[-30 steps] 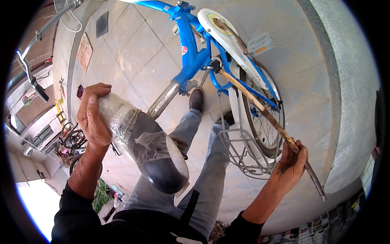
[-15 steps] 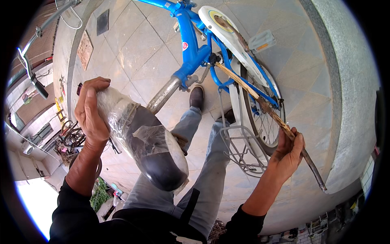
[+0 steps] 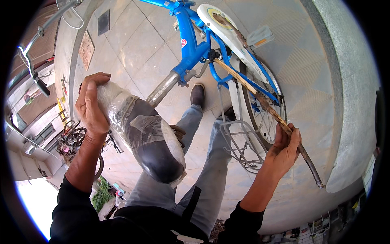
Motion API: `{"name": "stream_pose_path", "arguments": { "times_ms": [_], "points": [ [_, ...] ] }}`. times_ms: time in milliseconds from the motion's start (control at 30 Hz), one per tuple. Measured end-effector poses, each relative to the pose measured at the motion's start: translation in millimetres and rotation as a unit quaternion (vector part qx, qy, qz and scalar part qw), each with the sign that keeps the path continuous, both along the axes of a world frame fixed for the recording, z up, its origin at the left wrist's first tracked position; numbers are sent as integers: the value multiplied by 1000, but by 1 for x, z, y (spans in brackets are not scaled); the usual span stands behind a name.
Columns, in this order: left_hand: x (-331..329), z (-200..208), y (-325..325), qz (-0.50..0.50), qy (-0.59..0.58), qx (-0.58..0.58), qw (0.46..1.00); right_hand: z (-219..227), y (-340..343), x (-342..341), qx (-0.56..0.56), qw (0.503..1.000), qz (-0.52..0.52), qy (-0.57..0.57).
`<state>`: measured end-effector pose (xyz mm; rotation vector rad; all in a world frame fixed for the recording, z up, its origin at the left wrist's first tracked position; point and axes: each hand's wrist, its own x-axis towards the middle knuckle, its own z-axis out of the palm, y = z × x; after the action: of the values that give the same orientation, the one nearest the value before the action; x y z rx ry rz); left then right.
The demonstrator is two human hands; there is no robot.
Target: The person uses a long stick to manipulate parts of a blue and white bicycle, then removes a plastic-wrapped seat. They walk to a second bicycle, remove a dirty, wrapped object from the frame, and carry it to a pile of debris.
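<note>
Shifting up a bit, R hand (image 3: pixel 284 147) is pinching stick (image 3: pixel 267 107); its tip (image 3: pixel 216 61) is staying by frame (image 3: pixel 190 42), so work's prob. holding there. L hand (image 3: pixel 91 110) is cupping seat (image 3: pixel 156 158), grip unclear.

- The narrow end of a black-and-white, plastic-wrapped bicycle saddle (image 3: pixel 159 159) is held by the bare left hand (image 3: pixel 92 106).
- A long, brown, partly peeled wooden stick (image 3: pixel 266 106) is pinched by the bare right hand (image 3: pixel 285 147).
- A silver metal seat post (image 3: pixel 163 88) is seated in a blue metal bicycle frame (image 3: pixel 188 38).
</note>
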<state>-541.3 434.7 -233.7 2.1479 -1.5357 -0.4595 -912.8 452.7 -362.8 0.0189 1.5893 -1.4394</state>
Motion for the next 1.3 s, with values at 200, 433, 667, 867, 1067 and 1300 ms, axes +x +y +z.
{"name": "stream_pose_path", "arguments": {
  "times_ms": [200,433,667,867,1067,1300],
  "points": [
    [1,0,-1,0,-7,-5,1000,6,-4,3,5,1000,-9,-1],
    [-2,1,-2,0,3,-10,1000,7,9,-9,-2,1000,6,7],
    [0,2,0,7,-1,1,1000,33,40,-30,10,998,-63,-20],
    [-1,3,0,-8,-1,-1,1000,54,100,-53,-58,988,-116,-78],
    [8,-3,5,-27,-9,0,1000,97,176,-61,-95,972,-210,-45],
    [17,-7,8,-80,-49,1,996,136,270,-10,-104,939,-322,-59]
  ]
}}
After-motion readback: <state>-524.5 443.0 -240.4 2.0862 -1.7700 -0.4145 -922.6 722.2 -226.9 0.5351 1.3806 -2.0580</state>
